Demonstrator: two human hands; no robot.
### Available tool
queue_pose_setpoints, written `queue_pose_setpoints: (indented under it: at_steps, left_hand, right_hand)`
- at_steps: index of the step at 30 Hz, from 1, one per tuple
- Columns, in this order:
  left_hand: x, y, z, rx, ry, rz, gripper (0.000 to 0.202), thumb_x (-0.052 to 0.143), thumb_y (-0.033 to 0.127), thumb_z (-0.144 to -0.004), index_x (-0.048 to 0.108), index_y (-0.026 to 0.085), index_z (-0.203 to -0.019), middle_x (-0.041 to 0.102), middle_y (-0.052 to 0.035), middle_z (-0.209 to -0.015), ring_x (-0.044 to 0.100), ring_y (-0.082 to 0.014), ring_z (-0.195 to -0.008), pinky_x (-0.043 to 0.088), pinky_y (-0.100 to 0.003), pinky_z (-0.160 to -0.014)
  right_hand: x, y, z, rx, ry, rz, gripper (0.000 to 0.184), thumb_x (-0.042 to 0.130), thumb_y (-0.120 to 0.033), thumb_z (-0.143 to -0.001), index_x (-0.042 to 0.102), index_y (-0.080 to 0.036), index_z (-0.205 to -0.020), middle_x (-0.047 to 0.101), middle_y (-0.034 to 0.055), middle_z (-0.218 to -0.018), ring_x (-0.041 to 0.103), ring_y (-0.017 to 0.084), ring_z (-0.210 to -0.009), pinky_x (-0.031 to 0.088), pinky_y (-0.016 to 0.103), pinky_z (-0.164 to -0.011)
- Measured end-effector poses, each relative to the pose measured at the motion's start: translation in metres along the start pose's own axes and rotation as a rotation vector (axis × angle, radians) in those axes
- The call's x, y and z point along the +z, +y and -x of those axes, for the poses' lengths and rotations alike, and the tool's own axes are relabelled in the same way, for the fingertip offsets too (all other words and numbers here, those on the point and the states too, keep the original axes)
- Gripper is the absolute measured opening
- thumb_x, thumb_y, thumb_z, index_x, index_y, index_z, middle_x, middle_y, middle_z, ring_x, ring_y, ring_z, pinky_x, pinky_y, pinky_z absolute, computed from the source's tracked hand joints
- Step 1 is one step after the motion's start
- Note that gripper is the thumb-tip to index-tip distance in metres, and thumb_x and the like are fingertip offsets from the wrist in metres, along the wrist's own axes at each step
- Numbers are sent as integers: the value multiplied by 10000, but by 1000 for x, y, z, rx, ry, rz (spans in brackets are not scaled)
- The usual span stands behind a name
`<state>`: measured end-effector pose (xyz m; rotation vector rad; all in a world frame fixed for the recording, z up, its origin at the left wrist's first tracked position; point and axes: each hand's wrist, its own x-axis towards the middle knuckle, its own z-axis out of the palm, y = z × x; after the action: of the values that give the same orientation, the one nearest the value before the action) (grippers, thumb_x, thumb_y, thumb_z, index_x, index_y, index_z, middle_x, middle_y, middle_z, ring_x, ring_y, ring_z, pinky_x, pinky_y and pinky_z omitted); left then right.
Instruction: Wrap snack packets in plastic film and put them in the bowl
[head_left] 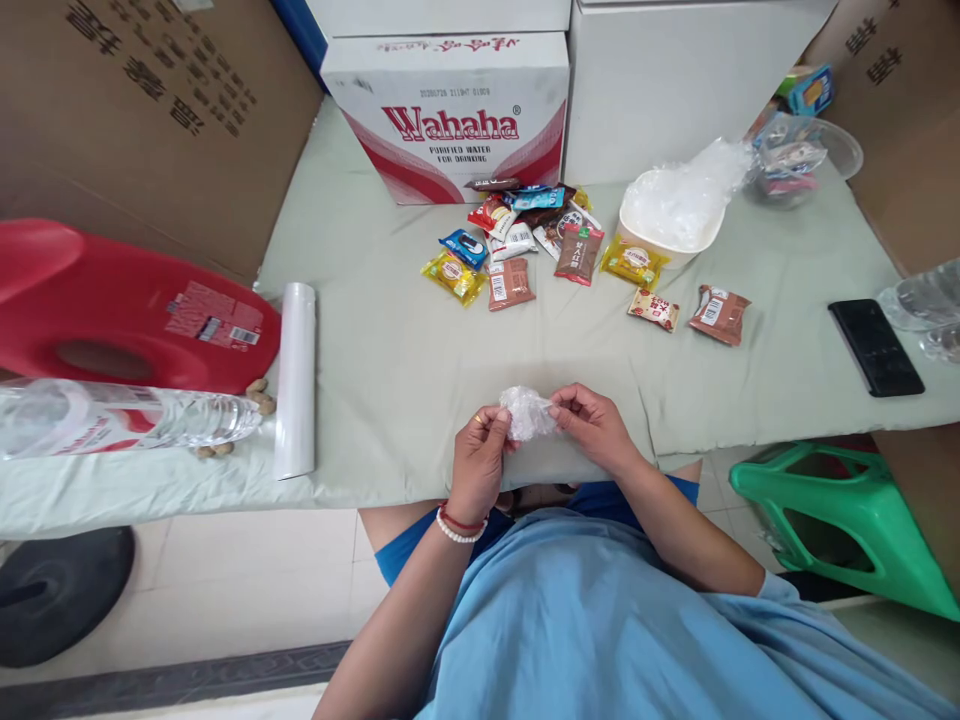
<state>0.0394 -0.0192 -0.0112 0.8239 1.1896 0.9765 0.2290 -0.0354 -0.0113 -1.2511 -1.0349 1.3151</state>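
Note:
Between my two hands, close to the table's front edge, is a crumpled piece of clear plastic film point(528, 412). My left hand point(484, 452) pinches its left side, thumb on top. At the right side, my right hand point(589, 420) grips it between thumb and fingers. Farther back lies a pile of wrapped snacks point(517, 215). Nearer to my right hand are a small cream-and-red snack packet point(654, 309) and a brown snack packet point(720, 315). Behind them a cream bowl point(660, 245) holds more crumpled clear plastic.
A roll of film point(295, 380), a red jug point(150, 300) and a lying water bottle point(127, 418) are at the left. A Wahaha carton point(457, 120) stands at the back. A black phone point(876, 346) lies right; a green stool point(840, 510) stands below.

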Motion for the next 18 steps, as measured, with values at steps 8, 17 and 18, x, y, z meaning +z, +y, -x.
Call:
queue_pose_setpoints:
  at_steps: [8, 17, 18]
  left_hand:
    - [5, 6, -2, 41, -28, 245, 432, 890, 537, -774, 628, 193, -768, 551, 39, -661, 480, -102, -627, 417, -226, -616]
    - [-2, 1, -4, 4, -9, 356, 445, 916, 494, -760, 573, 215, -810, 613, 16, -849, 579, -129, -799, 506, -238, -712]
    - [-3, 1, -4, 2, -21, 348, 444, 912, 499, -763, 574, 216, -812, 616, 15, -851, 579, -132, -799, 510, -241, -710]
  right_hand:
    - [-2, 0, 2, 62, 145, -149, 345, 857, -536, -785, 700, -242, -875, 627, -19, -768, 545, 133, -663, 480, 278, -651]
    - [-22, -2, 10, -79, 212, 334, 309, 759, -444, -874, 713, -250, -1110, 693, 85, -1056, 636, 245, -938, 595, 413, -810]
    - [-24, -5, 11, -187, 223, 514, 370, 750, -409, -890, 705, -251, -1222, 682, 124, -1210, 626, 289, -1089, 586, 474, -910]
